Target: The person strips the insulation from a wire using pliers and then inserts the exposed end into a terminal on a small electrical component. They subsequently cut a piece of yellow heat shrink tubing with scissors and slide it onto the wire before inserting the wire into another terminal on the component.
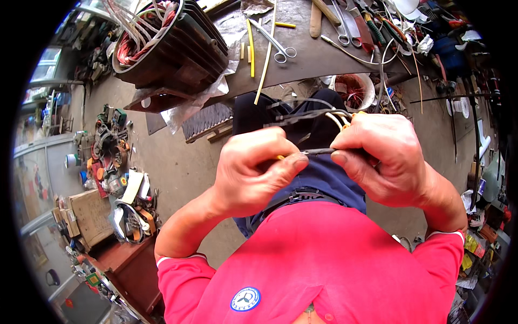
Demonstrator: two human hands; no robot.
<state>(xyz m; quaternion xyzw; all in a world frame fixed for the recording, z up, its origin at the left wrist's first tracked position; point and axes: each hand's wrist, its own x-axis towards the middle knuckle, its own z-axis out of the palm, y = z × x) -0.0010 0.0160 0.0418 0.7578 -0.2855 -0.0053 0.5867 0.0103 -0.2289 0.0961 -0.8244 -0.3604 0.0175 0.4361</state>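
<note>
Both my hands are raised in front of my body, above my lap. A short dark wire (321, 152) spans the gap between them. My left hand (251, 167) is closed, its thumb and forefinger pinching the wire's left end; a bit of yellow shows at the fingers. My right hand (386, 154) pinches the wire's other end with thumb and forefinger. White-sleeved leads (339, 116) rise from the right fist and curve left into blurred dark strands (302, 114). The palms and anything inside the fists are hidden.
A motor housing (186, 59) with red windings and pale leads stands at the bench's left. On the dark bench (307, 56) lie scissors (275, 40), yellow tubes (251, 48), and several hand tools toward the right. A white bucket (368, 93) sits below the bench edge.
</note>
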